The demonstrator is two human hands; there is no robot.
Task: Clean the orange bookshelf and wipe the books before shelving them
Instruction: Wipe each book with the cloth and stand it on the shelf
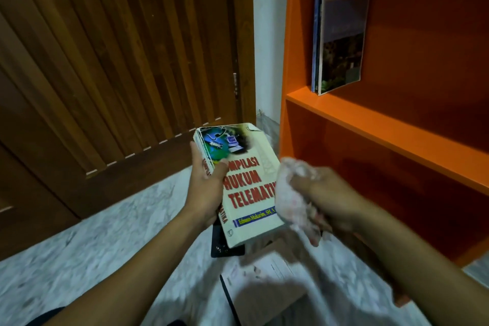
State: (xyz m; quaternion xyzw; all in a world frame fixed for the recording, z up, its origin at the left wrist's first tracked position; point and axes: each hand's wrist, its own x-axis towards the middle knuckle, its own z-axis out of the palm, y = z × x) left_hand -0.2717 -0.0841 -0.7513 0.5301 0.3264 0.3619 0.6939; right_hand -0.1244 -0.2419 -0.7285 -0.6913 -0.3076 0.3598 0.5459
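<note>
Nearest, loose papers (267, 291) and a black book (221, 242) lie on the marble floor (79, 241). Above them my left hand (205, 185) grips a cream book (244, 182) by its spine, thumb on the cover. My right hand (328, 198) clutches a bunched white cloth (293, 193) against the book's right edge. Beyond, two books (340, 40) stand at the left end of the orange bookshelf (383, 127).

A dark brown slatted wooden door (119, 61) is seen on the left, with a hinge (235, 86) fixed at its right edge. A narrow strip of white wall (267, 34) is shown beside it. The floor (79, 259) is covered in grey-veined marble, dimly lit
</note>
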